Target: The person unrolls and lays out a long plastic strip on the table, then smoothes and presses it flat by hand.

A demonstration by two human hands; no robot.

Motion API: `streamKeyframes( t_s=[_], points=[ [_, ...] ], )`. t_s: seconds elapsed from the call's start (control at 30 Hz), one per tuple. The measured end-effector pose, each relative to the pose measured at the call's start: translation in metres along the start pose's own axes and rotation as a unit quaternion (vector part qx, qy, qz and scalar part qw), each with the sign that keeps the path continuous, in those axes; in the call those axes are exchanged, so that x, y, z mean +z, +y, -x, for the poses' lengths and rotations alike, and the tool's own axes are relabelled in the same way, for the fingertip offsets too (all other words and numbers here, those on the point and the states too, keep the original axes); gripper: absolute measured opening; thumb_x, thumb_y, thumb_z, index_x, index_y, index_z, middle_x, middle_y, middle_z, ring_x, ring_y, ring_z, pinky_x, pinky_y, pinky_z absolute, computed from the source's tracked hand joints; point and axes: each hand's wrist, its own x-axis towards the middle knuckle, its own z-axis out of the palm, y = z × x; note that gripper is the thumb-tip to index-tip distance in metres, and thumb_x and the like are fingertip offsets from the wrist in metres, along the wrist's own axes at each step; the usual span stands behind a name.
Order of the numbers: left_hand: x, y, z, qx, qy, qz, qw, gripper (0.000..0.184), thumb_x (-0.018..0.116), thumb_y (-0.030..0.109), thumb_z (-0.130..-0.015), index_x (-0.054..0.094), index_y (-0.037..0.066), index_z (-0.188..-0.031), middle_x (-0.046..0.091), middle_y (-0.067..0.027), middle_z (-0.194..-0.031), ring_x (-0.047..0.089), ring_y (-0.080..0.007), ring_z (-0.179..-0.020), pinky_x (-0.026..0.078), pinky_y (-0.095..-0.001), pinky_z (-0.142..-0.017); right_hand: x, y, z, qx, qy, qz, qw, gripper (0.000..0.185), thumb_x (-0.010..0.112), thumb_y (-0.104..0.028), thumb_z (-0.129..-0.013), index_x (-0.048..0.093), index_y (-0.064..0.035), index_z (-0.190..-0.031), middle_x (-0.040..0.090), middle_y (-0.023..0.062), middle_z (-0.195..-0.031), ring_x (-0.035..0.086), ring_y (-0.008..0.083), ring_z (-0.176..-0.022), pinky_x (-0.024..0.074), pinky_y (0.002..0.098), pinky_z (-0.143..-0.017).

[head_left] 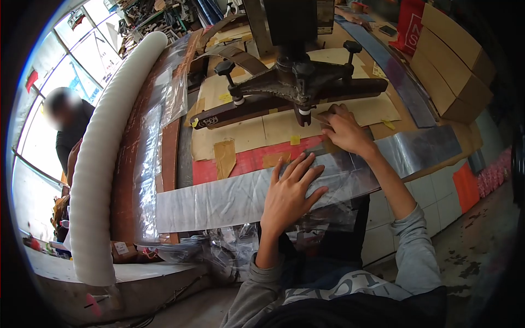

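Observation:
My left hand lies with fingers spread on a long translucent plastic strip that runs across the front of the work table. Farther up and to the right, my right hand reaches to the light board just below the machine's dark bar. Its fingers are bent at the board's edge; whether they pinch anything is too small to tell. Between strip and board shows a red sheet with brown tape pieces and a small yellow tab.
A black clamp head with knobs hangs over the board. Along the left stands a white foam roll, with a person beyond it. Cardboard boxes are at the right. Another person's hand shows at the far edge.

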Motion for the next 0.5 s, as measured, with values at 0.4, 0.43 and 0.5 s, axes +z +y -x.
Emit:
streamKeyframes(
  t_s=[0.4,0.43,0.5],
  points=[
    [0.002,0.0,0.0,-0.028,0.005,-0.015,0.999,0.043,0.066,0.038,-0.085,0.061,0.014,-0.12,0.054,-0.0064,-0.135,0.046,-0.0243,-0.13,0.025,-0.05,-0.11,-0.03,-0.032,0.038,-0.071,-0.074,0.104,0.989,0.024,0.06,-0.019,-0.088,0.064,-0.0045,-0.107,0.063,0.0066,-0.114,0.055,0.0222,-0.112,0.0365,0.045,-0.097],
    [0.002,0.001,0.0,-0.033,0.012,-0.019,0.999,0.042,0.066,0.037,-0.085,0.061,0.014,-0.12,0.054,-0.0065,-0.135,0.046,-0.0243,-0.13,0.025,-0.0502,-0.11,-0.027,-0.033,0.041,-0.076,-0.062,0.113,0.989,0.029,0.059,-0.022,-0.089,0.062,-0.0042,-0.112,0.062,0.0075,-0.118,0.054,0.0225,-0.115,0.0356,0.0463,-0.099],
    [0.003,0.002,-0.001,-0.044,0.041,-0.023,0.998,0.041,0.066,0.035,-0.085,0.061,0.013,-0.119,0.054,-0.0067,-0.134,0.047,-0.0241,-0.128,0.024,-0.0501,-0.111,-0.017,-0.032,0.044,-0.084,-0.038,0.131,0.987,0.039,0.057,-0.028,-0.092,0.058,-0.0035,-0.121,0.059,0.0092,-0.126,0.051,0.0233,-0.122,0.0336,0.0488,-0.103]
  ],
)
